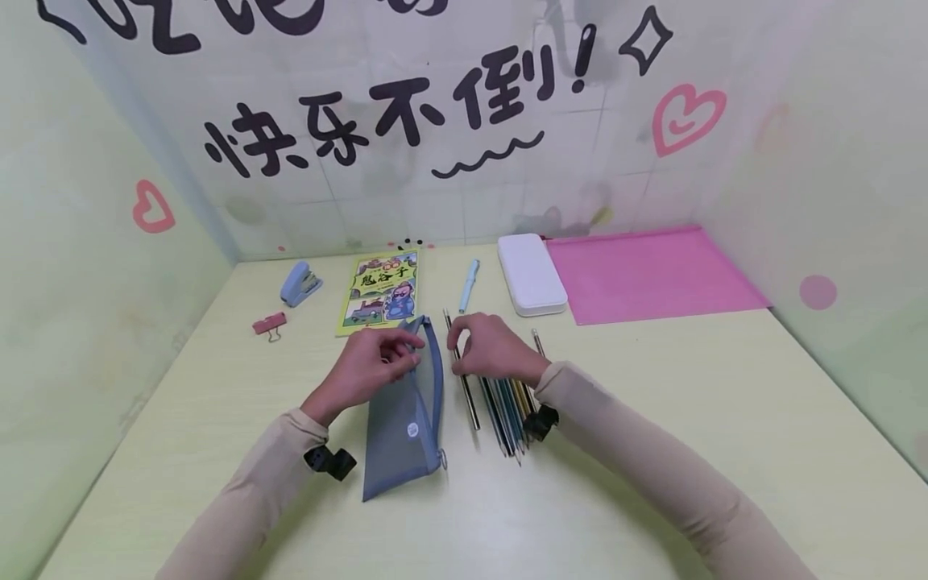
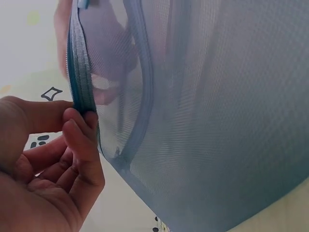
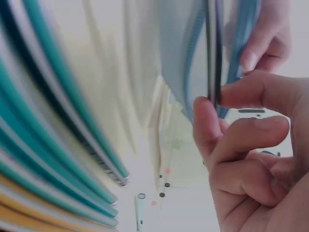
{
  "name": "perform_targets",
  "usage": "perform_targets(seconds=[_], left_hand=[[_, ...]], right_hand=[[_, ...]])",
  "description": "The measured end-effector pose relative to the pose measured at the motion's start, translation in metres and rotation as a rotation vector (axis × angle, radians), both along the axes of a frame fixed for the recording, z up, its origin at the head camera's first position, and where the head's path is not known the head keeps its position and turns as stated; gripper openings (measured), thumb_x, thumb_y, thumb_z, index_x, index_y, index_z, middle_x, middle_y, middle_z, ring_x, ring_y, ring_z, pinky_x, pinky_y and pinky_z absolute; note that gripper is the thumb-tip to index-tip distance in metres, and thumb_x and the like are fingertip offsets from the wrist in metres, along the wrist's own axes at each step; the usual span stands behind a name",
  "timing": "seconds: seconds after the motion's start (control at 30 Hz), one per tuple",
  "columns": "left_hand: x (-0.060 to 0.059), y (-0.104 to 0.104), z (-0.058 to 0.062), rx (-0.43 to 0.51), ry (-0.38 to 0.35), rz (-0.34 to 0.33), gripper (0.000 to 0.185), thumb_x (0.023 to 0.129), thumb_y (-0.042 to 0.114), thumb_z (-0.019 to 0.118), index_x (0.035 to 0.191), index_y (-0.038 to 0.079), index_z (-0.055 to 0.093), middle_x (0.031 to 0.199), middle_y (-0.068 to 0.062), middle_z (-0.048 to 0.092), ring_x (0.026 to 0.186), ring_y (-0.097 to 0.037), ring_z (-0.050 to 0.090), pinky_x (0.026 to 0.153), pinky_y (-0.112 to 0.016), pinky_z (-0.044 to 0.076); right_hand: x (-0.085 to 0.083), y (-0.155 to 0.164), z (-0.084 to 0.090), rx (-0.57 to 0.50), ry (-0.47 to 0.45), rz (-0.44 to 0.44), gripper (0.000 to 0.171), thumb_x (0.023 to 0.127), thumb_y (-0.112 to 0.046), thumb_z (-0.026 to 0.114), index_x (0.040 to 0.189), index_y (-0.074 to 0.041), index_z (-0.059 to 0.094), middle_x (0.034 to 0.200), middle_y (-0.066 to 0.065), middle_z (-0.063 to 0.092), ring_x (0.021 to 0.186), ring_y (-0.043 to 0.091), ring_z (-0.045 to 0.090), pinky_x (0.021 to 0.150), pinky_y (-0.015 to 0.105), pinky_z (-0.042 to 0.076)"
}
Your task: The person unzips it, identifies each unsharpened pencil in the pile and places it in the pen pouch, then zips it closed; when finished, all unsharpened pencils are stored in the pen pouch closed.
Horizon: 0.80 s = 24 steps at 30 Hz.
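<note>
A blue-grey mesh pencil pouch (image 1: 397, 439) lies lengthwise in front of me, its zipper side gaping. My left hand (image 1: 371, 366) pinches the zipper edge (image 2: 83, 63) between thumb and fingers, holding the opening apart. Just right of the pouch, my right hand (image 1: 495, 346) pinches one dark striped pencil (image 1: 467, 395) between thumb and index finger. In the right wrist view that pencil (image 3: 213, 43) appears in front of the pouch's opening; whether it is inside I cannot tell. Under the right forearm lies a row of several pencils (image 1: 507, 423), teal, dark and yellow, partly hidden by the hand.
Behind the pouch lies a yellow comic-style booklet (image 1: 380, 290), with a blue stapler (image 1: 300, 283) and a pink binder clip (image 1: 271, 324) to its left. A light blue pen (image 1: 469, 285), a white case (image 1: 532, 275) and a pink sheet (image 1: 652, 278) are at the back.
</note>
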<state>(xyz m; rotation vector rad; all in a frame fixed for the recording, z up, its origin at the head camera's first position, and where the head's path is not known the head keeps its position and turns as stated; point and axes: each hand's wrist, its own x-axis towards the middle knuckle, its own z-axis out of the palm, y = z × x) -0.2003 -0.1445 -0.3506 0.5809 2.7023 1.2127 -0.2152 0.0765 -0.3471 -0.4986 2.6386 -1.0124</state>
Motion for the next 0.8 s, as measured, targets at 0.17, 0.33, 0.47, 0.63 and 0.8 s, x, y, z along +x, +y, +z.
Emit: perform_targets(seconds=[0.17,0.33,0.47,0.63,0.8], left_hand=[[0.000,0.002,-0.001,0.001,0.006,-0.001,0.024,0.093,0.012,0.070,0.114,0.002,0.073,0.084,-0.008,0.072,0.068,-0.014,0.061,0.059,-0.024,0.052],[-0.001,0.006,0.000,-0.003,0.010,0.005,0.024,0.093,0.013,0.070,0.115,0.004,0.072,0.085,-0.008,0.072,0.069,-0.015,0.062,0.061,-0.025,0.053],[-0.002,0.010,0.001,-0.004,0.007,0.020,0.022,0.093,0.014,0.070,0.114,0.007,0.073,0.086,-0.008,0.072,0.070,-0.015,0.062,0.062,-0.026,0.054],[-0.002,0.012,0.005,0.013,0.020,0.036,0.024,0.094,0.013,0.069,0.117,0.005,0.071,0.087,-0.009,0.071,0.071,-0.016,0.063,0.064,-0.027,0.055],[-0.004,0.012,0.009,0.034,0.030,0.062,0.030,0.095,0.011,0.067,0.124,0.002,0.066,0.091,-0.011,0.069,0.077,-0.017,0.065,0.069,-0.026,0.057]], right_hand=[[0.001,-0.001,0.008,-0.148,-0.027,-0.063,0.026,0.083,-0.011,0.073,0.108,-0.009,0.065,0.074,0.005,0.072,0.064,0.019,0.064,0.053,0.025,0.043],[0.001,-0.007,0.008,-0.269,-0.056,-0.172,0.027,0.085,-0.014,0.075,0.109,-0.013,0.064,0.080,0.006,0.075,0.072,0.027,0.067,0.055,0.025,0.044],[0.002,-0.013,0.004,-0.310,-0.051,-0.220,0.027,0.085,-0.014,0.076,0.109,-0.014,0.064,0.081,0.006,0.076,0.068,0.018,0.064,0.056,0.025,0.045],[0.007,-0.017,0.001,-0.307,-0.060,-0.216,0.025,0.085,-0.013,0.076,0.107,-0.016,0.064,0.079,0.004,0.075,0.068,0.016,0.065,0.058,0.025,0.046],[0.013,-0.018,0.000,-0.298,-0.050,-0.155,0.025,0.084,-0.011,0.076,0.106,-0.015,0.065,0.076,0.003,0.074,0.067,0.015,0.065,0.057,0.025,0.046]])
